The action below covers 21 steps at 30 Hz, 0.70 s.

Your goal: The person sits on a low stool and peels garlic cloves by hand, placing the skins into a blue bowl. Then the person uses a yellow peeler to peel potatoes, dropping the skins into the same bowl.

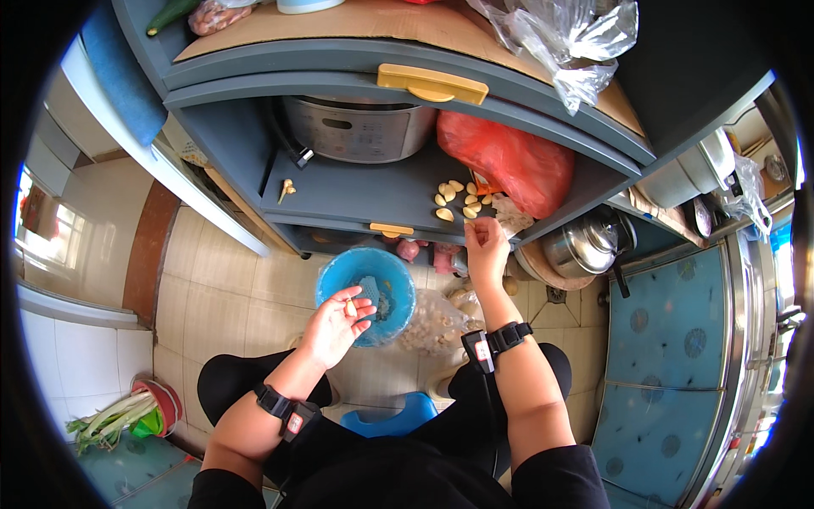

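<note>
My left hand (pixel 340 321) is palm up over the rim of a blue plastic bucket (pixel 365 254), with a garlic clove (pixel 350 308) lying on its fingers. At the front edge of the grey cabinet shelf (pixel 362 191), my right hand (pixel 486 238) has its fingertips pinched on a small pale piece, seemingly a garlic clove (pixel 469 223). Just beyond those fingertips lie several peeled garlic cloves (pixel 448 193). A knobbly piece of ginger or similar root (pixel 286 189) sits at the shelf's left. Scraps show inside the bucket.
A clear bag of garlic (pixel 432 324) stands on the floor right of the bucket. On the shelf are an electric cooker (pixel 362 130) and a red plastic bag (pixel 509 159). A metal kettle (pixel 582 248) is at the right; a blue stool (pixel 391 417) is beneath me.
</note>
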Motion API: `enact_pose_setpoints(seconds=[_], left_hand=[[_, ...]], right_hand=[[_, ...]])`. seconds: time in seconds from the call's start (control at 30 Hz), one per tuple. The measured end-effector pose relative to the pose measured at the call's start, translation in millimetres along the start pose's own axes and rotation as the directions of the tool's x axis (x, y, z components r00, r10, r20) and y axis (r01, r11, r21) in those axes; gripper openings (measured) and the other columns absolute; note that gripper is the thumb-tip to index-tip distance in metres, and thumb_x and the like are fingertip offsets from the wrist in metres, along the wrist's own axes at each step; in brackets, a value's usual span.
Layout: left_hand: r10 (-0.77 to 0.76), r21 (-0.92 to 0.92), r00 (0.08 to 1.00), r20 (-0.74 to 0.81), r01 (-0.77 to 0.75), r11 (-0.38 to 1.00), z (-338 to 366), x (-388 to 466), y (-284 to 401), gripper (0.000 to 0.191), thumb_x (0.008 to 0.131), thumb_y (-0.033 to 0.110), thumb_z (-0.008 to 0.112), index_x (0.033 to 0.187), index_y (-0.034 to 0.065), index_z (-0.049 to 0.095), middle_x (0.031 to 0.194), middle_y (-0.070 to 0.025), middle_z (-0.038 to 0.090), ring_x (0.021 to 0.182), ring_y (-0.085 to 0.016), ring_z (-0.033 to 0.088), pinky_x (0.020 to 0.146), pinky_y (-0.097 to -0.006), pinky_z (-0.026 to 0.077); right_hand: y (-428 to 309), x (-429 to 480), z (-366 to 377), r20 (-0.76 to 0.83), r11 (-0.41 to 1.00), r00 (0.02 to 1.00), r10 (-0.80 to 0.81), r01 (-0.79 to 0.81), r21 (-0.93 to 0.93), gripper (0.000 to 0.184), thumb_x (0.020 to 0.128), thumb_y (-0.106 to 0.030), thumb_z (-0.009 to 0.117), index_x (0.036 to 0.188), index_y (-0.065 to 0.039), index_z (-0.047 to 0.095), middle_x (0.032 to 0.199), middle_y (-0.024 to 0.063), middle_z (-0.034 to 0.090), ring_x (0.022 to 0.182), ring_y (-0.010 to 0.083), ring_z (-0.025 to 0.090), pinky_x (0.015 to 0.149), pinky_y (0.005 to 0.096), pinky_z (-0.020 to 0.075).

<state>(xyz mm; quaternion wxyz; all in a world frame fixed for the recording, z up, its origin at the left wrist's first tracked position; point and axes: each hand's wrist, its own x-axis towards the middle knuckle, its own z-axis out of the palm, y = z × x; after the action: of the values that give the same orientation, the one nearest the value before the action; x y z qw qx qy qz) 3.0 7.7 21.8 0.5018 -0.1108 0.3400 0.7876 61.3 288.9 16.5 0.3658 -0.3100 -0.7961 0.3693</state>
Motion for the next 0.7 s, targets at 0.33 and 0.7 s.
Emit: enact_pose_setpoints(seconds=[0.33, 0.7], left_hand=[[0.075, 0.013, 0.995, 0.071, -0.076, 0.997, 1.8, -5.1, 3.9, 0.031, 0.091, 0.009, 0.042, 0.121, 0.0002, 0.045, 0.111, -0.0171, 0.054, 0.105, -0.029, 0.054, 0.094, -0.0387, 0.043], [0.31, 0.506, 0.929, 0.201, -0.37, 0.779, 17.8, -4.0, -4.9, 0.033, 0.092, 0.008, 0.045, 0.125, 0.0033, 0.044, 0.117, -0.0144, 0.055, 0.102, -0.021, 0.056, 0.089, -0.0306, 0.044]], right_hand=[[6.0, 7.8, 11.5, 0.025, 0.985, 0.997, -0.067, 0.07, -0.159, 0.012, 0.075, -0.004, 0.061, 0.086, -0.003, 0.057, 0.077, 0.0103, 0.057, 0.059, 0.0224, 0.054, 0.058, 0.0337, 0.0447], [-67.9, -83.6, 9.4, 0.642, 0.819, 0.766, 0.026, -0.385, 0.426, 0.009, 0.084, -0.006, 0.06, 0.088, 0.001, 0.064, 0.078, 0.0021, 0.059, 0.058, 0.0069, 0.054, 0.052, 0.0197, 0.0438]])
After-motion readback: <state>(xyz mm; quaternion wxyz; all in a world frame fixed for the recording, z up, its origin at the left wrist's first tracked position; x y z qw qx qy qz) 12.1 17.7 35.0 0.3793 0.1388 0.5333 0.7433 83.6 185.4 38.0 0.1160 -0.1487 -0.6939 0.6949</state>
